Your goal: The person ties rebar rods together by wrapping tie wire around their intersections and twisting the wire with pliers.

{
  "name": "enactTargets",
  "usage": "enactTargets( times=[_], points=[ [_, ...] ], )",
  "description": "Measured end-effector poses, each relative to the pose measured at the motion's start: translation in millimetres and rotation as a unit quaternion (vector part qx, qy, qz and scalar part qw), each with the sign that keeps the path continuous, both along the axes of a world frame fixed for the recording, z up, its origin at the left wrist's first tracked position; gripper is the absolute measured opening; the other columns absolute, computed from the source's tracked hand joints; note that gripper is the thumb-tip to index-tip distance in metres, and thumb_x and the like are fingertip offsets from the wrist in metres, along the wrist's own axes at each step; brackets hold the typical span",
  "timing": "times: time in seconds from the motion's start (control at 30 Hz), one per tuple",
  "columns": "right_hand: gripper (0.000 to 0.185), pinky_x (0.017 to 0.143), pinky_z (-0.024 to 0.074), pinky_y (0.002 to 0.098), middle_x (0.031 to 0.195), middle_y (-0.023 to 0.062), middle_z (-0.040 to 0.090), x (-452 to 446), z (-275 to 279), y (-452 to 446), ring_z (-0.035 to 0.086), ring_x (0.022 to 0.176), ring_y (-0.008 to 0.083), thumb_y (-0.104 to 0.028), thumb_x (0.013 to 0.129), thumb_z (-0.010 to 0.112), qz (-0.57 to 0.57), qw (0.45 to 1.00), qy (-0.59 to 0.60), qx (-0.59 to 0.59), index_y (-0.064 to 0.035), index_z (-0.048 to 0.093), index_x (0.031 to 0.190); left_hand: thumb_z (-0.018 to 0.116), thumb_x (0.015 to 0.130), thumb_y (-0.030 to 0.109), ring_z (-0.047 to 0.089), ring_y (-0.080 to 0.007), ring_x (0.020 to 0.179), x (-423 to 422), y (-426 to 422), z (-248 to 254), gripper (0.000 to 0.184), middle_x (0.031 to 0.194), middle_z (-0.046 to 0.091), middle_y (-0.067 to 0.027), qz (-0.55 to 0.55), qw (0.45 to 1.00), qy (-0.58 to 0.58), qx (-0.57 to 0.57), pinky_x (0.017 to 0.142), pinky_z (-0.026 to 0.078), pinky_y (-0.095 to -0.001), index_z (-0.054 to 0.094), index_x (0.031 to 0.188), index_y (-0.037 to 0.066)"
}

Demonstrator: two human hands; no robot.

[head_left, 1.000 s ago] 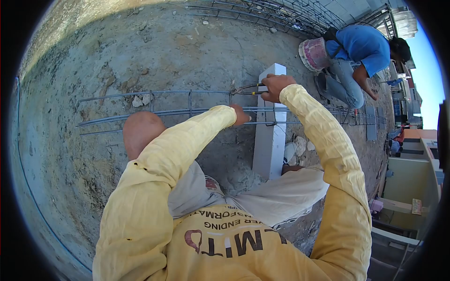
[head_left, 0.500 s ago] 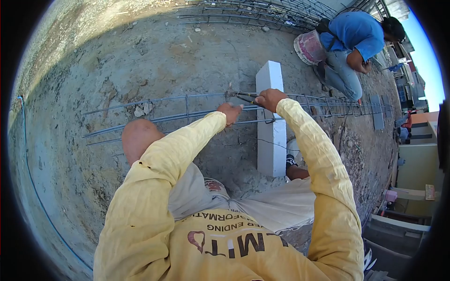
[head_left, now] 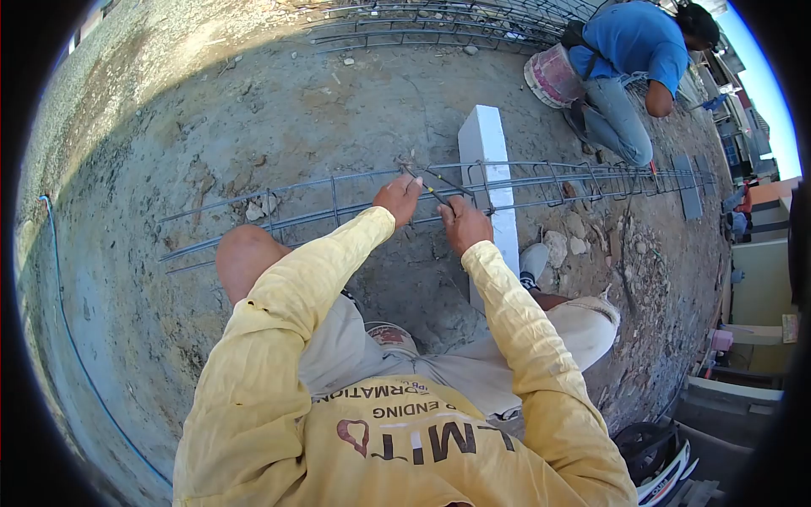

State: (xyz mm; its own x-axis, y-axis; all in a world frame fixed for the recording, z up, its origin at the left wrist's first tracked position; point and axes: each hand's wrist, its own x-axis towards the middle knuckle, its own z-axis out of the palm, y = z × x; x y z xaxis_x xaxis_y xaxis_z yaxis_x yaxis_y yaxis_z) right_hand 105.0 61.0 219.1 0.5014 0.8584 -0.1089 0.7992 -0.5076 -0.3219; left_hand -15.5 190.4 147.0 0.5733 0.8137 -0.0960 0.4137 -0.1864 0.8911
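Note:
A long rebar cage (head_left: 325,216) of thin bars and square stirrups lies crosswise in front of me, resting over a white block (head_left: 481,139). My right hand (head_left: 467,225) is closed around a handle of dark pincers (head_left: 432,193) with yellow marks; their other handle stands spread apart. The pincers' jaws are near a stirrup on the far bar, too small to make out clearly. Just left of them, my left hand (head_left: 400,196) is closed at the stirrup, its fingers bent. Whatever it pinches is hidden.
A co-worker in a blue shirt (head_left: 634,42) crouches at upper right by a pinkish bucket (head_left: 553,76). More rebar cages (head_left: 439,29) lie at the back. Stones (head_left: 555,247) lie right of the block, and a blue hose (head_left: 63,313) runs along the left.
My right hand has moved down and toward me, and the pincers' handles have swung and spread. My left hand has shifted slightly left and up. The co-worker's arm has lowered.

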Motion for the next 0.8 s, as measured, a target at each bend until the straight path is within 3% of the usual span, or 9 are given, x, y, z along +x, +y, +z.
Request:
enactTargets(
  times=[0.17,0.23,0.3,0.4,0.5,0.63,0.7,0.8],
  points=[
    [0.029,0.076,0.0487,0.0485,0.091,0.0149,0.068,9,7,-24,0.065,0.089,0.0374,-0.041,0.093,0.056,0.022,0.999,-0.003,-0.041,-0.0151,0.063,0.104,0.043,0.096,0.039,0.061,-0.0399,0.09,-7,4,12,0.044,0.09,0.065,-0.0233,0.078,0.995,0.064,0.01,0.081,0.045,-0.0451,0.063,0.086,0.001],
    [0.026,0.075,0.05,0.0481,0.089,0.0133,0.069,17,8,-32,0.066,0.086,0.0372,-0.04,0.092,0.056,0.017,0.998,-0.018,-0.053,-0.0158,0.062,0.099,0.04,0.097,0.038,0.057,-0.0472,0.102,-15,26,13,0.046,0.105,0.063,-0.0278,0.119,0.991,0.054,-0.025,0.09,0.043,-0.0508,0.064,0.097,-0.001],
    [0.028,0.076,0.0498,0.0488,0.09,0.0152,0.069,21,12,-36,0.065,0.087,0.0389,-0.041,0.092,0.056,0.005,0.998,-0.016,-0.062,-0.0144,0.062,0.099,0.041,0.096,0.036,0.057,-0.0463,0.103,-25,53,-3,0.046,0.104,0.064,-0.0283,0.193,0.979,0.052,-0.028,0.091,0.043,-0.0504,0.065,0.093,-0.003],
    [0.03,0.08,0.0489,0.0499,0.089,0.0189,0.069,22,8,-39,0.064,0.089,0.0424,-0.04,0.093,0.054,-0.122,0.992,0.023,-0.007,-0.0122,0.062,0.102,0.043,0.095,0.034,0.058,-0.0454,0.103,-44,85,-52,0.043,0.103,0.065,-0.0266,0.304,0.946,0.086,-0.074,0.09,0.043,-0.0495,0.066,0.094,-0.002],
    [0.027,0.083,0.047,0.0512,0.094,0.0223,0.067,31,-10,-41,0.062,0.095,0.0445,-0.033,0.095,0.053,-0.191,0.979,0.065,0.019,-0.0095,0.059,0.106,0.047,0.094,0.033,0.062,-0.0339,0.07,-51,72,-60,0.039,0.076,0.065,-0.0173,0.295,0.952,0.039,0.071,0.067,0.048,-0.0438,0.068,0.087,0.002],
    [0.022,0.085,0.0459,0.0505,0.101,0.0233,0.065,35,-78,-43,0.061,0.099,0.0444,-0.026,0.094,0.054,-0.229,0.95,0.2,0.073,-0.0082,0.055,0.108,0.047,0.096,0.029,0.051,-0.0194,0.051,-42,62,-53,0.032,0.067,0.055,-0.0064,0.229,0.963,-0.059,-0.124,0.048,0.042,-0.0369,0.068,0.101,0.006],
    [0.022,0.086,0.0457,0.05,0.102,0.0235,0.064,31,-109,-41,0.06,0.1,0.044,-0.024,0.094,0.055,-0.256,0.922,0.28,0.072,-0.0075,0.054,0.108,0.046,0.096,0.028,0.045,-0.0135,0.046,-41,46,-18,0.03,0.065,0.05,-0.0021,0.21,0.942,-0.105,-0.241,0.042,0.038,-0.0331,0.066,0.107,0.008],
    [0.025,0.084,0.0462,0.0497,0.099,0.0231,0.065,29,-121,-37,0.061,0.098,0.0444,-0.027,0.094,0.053,-0.246,0.927,0.266,0.099,-0.0067,0.054,0.108,0.046,0.096,0.026,0.042,-0.0137,0.045,-49,44,6,0.03,0.064,0.048,-0.0002,0.192,0.953,-0.07,-0.224,0.042,0.038,-0.032,0.065,0.11,0.008]
  ],
)
